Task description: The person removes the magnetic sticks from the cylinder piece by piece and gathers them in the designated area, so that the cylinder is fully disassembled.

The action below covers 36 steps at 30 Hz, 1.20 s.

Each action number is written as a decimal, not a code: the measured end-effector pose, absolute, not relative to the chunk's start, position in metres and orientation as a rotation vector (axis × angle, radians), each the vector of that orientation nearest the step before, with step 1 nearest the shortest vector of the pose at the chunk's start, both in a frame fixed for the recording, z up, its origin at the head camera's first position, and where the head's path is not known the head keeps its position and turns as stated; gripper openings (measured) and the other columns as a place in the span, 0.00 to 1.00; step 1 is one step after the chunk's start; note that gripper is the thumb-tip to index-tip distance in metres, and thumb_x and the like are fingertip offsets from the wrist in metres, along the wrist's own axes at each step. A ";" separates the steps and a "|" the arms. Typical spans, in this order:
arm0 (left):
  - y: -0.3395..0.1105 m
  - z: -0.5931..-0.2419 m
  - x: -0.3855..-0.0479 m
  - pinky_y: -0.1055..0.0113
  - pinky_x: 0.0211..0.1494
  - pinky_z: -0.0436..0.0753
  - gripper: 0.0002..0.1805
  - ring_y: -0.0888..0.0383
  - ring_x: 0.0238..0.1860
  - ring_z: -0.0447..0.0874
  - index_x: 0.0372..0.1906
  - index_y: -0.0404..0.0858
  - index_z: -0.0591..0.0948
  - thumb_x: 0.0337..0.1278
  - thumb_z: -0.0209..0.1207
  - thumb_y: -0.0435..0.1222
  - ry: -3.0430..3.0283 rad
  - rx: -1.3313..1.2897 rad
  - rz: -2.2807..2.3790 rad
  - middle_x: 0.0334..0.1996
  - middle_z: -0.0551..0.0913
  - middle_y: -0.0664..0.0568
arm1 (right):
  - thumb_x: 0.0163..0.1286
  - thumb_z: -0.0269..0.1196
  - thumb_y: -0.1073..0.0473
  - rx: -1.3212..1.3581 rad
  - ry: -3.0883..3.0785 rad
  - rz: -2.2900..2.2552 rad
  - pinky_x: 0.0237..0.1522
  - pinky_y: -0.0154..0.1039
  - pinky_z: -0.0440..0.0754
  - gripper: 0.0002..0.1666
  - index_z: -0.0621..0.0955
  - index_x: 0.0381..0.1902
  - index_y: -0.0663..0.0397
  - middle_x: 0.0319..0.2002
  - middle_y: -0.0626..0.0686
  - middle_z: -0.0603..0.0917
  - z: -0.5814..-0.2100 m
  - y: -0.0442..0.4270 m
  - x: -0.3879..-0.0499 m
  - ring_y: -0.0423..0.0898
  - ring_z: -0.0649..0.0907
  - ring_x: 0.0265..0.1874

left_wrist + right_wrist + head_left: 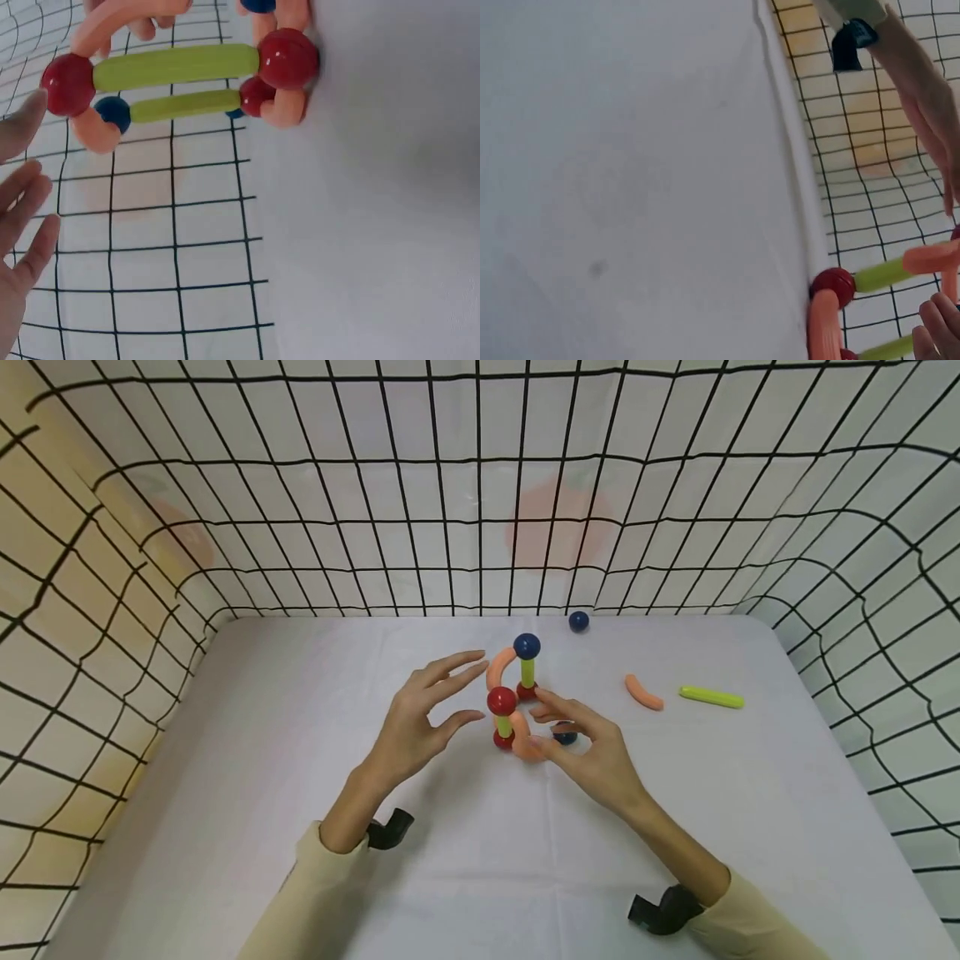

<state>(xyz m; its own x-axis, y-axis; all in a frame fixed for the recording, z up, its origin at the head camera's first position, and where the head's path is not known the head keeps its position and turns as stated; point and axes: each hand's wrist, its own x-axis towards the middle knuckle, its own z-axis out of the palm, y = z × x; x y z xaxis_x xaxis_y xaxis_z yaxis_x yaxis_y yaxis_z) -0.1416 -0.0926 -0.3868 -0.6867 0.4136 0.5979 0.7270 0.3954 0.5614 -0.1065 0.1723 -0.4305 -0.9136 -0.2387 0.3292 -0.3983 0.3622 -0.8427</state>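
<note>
Between the hands stands a ball-and-stick construction with two upright yellow-green sticks [528, 672]. Its nearer stick [176, 67] carries a red ball [501, 701] on top and a lower red ball [289, 58]. A blue ball [527, 646] tops the farther one. Orange curved sticks [497, 670] join the balls. My left hand [420, 714] hovers left of the upper red ball, fingers spread, nothing held. On the right, my right hand [588, 747] has its thumb at the free end of a front orange curved stick [934, 257]; whether it touches is unclear.
A blue ball [564, 735] lies partly hidden under the right hand. Another blue ball [578, 622] sits at the back, and a loose orange curved stick [643, 693] and a yellow-green stick [711, 697] lie to the right. Black wire mesh [480, 493] borders the white table [480, 877].
</note>
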 end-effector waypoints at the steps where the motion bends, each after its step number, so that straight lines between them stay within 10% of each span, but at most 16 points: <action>1: -0.091 -0.387 -0.141 0.54 0.66 0.80 0.36 0.49 0.70 0.78 0.67 0.36 0.80 0.50 0.76 0.28 -2.289 -1.028 -1.175 0.68 0.80 0.44 | 0.65 0.74 0.64 0.570 -2.459 1.608 0.54 0.41 0.87 0.38 0.77 0.72 0.43 0.52 0.52 0.89 -0.432 0.170 -0.106 0.45 0.85 0.55; 36: -0.069 -0.395 -0.149 0.56 0.59 0.77 0.25 0.51 0.56 0.88 0.55 0.35 0.88 0.47 0.76 0.27 -2.208 -1.174 -1.044 0.54 0.90 0.47 | 0.64 0.67 0.78 0.640 -2.143 1.694 0.36 0.25 0.78 0.24 0.84 0.59 0.67 0.44 0.50 0.85 -0.440 0.174 -0.102 0.39 0.82 0.45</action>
<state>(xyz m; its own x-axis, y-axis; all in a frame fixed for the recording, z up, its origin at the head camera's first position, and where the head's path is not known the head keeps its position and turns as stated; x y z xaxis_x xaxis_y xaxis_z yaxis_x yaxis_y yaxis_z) -0.1486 -0.0686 -0.3948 -0.5503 0.5125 0.6592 0.8347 0.3586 0.4180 -0.1022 0.1735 -0.4396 -0.8427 -0.1396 0.5200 -0.5382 0.1902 -0.8211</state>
